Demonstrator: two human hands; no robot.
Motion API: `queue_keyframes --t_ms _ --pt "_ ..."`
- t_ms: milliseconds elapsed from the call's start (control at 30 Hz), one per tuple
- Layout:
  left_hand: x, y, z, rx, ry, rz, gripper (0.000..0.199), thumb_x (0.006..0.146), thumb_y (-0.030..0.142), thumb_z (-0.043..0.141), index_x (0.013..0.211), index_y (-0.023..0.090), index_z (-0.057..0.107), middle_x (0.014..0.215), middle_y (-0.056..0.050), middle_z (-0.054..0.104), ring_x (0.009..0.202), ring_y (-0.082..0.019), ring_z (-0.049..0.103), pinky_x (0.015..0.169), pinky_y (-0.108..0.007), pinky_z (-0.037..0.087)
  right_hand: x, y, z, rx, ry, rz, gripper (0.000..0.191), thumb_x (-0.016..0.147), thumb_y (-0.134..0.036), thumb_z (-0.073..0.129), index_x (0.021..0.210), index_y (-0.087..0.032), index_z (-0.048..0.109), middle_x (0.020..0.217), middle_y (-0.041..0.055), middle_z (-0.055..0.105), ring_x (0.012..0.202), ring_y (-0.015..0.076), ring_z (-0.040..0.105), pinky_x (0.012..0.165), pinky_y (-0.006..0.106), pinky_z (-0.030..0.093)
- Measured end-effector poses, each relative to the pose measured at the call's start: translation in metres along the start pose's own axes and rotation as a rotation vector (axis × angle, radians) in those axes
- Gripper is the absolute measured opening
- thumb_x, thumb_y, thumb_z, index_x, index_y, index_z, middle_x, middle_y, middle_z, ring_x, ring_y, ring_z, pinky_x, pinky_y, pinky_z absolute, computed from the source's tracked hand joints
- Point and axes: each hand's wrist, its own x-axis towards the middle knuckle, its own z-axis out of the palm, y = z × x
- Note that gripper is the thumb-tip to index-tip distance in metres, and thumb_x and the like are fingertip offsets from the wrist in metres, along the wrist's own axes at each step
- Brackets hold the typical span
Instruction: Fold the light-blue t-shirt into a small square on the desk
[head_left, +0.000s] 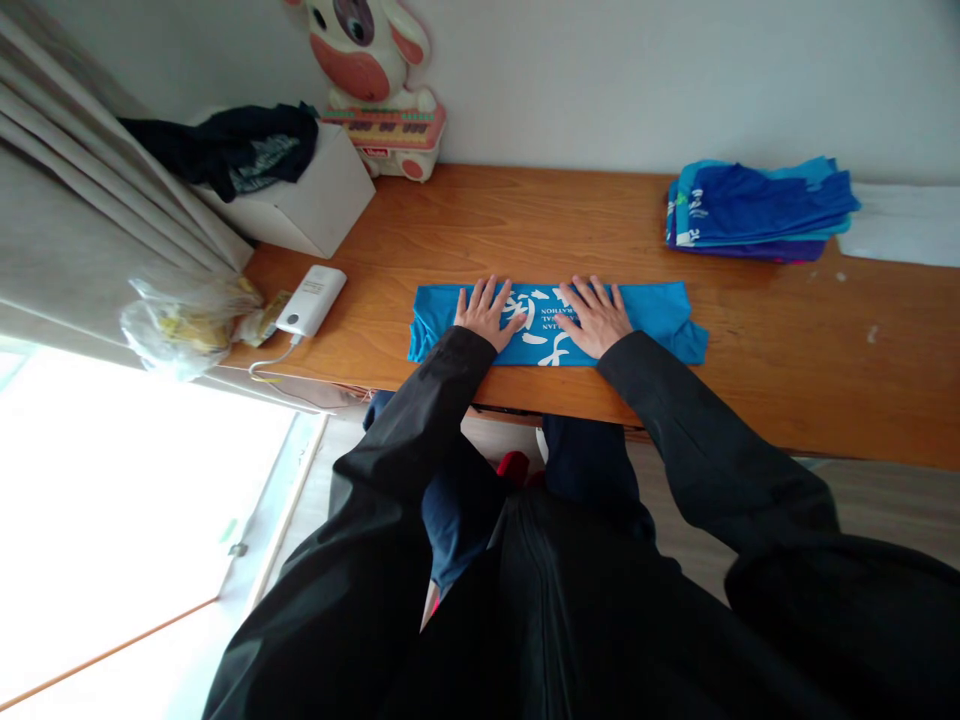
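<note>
A bright blue T-shirt with white printing lies folded into a long flat strip near the front edge of the wooden table. My left hand rests flat on its left part, fingers spread. On the right of the white print, my right hand lies flat too, its fingers apart. Both palms touch the cloth, and neither hand grips it. Parts of the print are hidden under the hands.
Folded blue shirts are stacked at the back right, beside white paper. A cow-shaped toy keyboard, a white box under dark cloth, a white power bank and a plastic bag stand left.
</note>
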Motion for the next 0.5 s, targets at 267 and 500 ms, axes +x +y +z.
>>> queue_keyframes --t_ms 267,500 --pt "-0.008 -0.034 -0.025 -0.009 -0.05 -0.081 0.087 0.109 0.068 0.049 0.182 0.022 0.038 0.189 -0.011 0.032 0.179 -0.04 0.021 0.146 -0.068 0.007 -0.02 0.047 -0.018 -0.039 -0.017 0.175 0.082 0.114 -0.06 0.04 0.185 -0.018 0.035 0.189 0.0129 0.03 0.175 0.0461 0.025 0.139 0.078 0.014" --pt "-0.008 -0.037 -0.033 0.044 -0.115 -0.118 0.087 0.111 0.07 0.044 0.184 0.024 0.033 0.192 -0.008 0.026 0.18 -0.037 0.018 0.147 -0.066 0.008 -0.025 0.057 -0.019 -0.098 -0.035 0.214 0.084 0.115 -0.064 0.034 0.185 -0.018 0.032 0.19 0.0129 0.028 0.175 0.0445 0.025 0.14 0.076 0.016"
